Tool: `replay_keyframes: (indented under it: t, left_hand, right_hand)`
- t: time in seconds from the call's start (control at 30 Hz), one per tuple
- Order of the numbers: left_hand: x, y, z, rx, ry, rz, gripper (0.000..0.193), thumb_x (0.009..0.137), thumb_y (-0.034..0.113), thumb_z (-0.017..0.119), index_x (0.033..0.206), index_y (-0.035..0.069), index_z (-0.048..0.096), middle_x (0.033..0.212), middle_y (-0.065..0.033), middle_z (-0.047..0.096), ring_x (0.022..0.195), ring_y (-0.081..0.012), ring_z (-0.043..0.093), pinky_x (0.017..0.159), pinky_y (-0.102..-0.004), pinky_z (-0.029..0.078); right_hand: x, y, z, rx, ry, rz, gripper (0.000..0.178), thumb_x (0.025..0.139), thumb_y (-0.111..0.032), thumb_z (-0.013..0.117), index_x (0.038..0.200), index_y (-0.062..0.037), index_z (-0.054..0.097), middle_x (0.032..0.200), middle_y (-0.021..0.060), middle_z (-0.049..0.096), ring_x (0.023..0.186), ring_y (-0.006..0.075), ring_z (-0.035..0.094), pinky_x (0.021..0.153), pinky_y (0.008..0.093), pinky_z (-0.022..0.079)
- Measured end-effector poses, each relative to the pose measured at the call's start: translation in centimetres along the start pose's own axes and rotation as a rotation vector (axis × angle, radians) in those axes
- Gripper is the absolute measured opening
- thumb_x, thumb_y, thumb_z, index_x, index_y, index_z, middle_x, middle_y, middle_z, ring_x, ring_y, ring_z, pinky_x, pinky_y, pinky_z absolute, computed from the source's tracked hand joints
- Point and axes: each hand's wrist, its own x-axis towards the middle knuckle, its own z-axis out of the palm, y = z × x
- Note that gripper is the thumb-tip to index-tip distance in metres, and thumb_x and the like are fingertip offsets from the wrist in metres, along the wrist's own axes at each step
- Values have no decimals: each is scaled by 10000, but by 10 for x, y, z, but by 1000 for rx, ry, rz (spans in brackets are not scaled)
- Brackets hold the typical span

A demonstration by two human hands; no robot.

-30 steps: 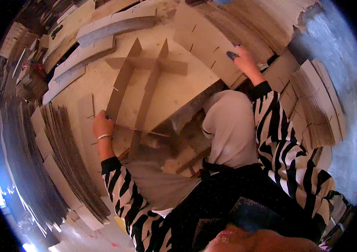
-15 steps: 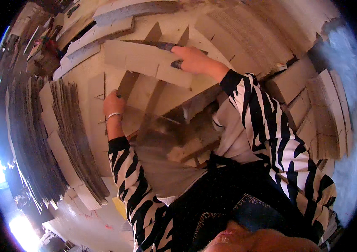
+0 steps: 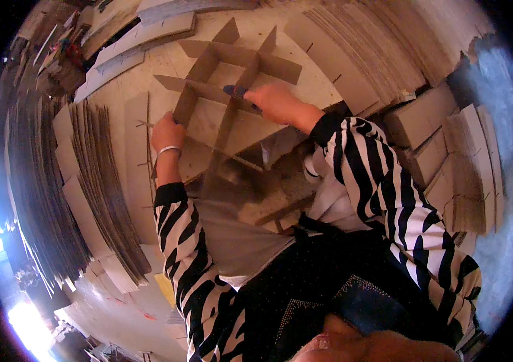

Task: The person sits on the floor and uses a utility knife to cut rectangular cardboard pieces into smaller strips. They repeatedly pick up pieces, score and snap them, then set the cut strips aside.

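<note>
A cardboard divider grid (image 3: 226,120) of upright crossing strips stands in front of me, partly over the edge of the wooden table. My left hand (image 3: 167,134) is closed on the left side of the grid, at the end of a long strip. Farther right, my right hand (image 3: 277,104) grips the middle cross strip (image 3: 199,88) from above, with dark coverings on its fingertips. That strip now stands on edge across the two long strips. Beyond it, another cross strip (image 3: 280,67) also sits upright in the grid. My right fingers hide part of the joint below them.
Stacks of slotted cardboard strips stand left (image 3: 108,193) and at the far right (image 3: 353,54). More cardboard pieces (image 3: 467,169) are piled beside my right arm. Flat strips (image 3: 148,39) lie at the back left. A loose slotted strip (image 3: 137,145) lies beside my left hand.
The cross strip under my right hand has turned from lying tilted, broad face up, to standing on edge across the grid. My right hand has moved slightly nearer; the far cross strip is now uncovered.
</note>
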Motion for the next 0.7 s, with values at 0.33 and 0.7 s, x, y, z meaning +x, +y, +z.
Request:
replay_keyframes:
  t: [0.33, 0.7]
  left_hand:
    - [-16, -65, -31, -208, -92, 11, 404, 836, 365, 583, 1082, 49, 636, 1092, -213, 623, 980, -395, 591, 841, -441, 468]
    - [-45, 66, 7, -422, -164, 205, 710, 773, 39, 513, 1426, 26, 232, 1001, -254, 609, 876, -439, 596, 755, -463, 485]
  right_hand:
    - [9, 89, -14, -442, -44, 102, 208, 740, -103, 541, 921, -32, 612, 854, 207, 628, 870, 403, 607, 775, 504, 479]
    - [-8, 60, -44, 396, 233, 108, 261, 852, -115, 553, 1093, -24, 600, 1068, 142, 648, 1002, 280, 604, 885, 350, 450]
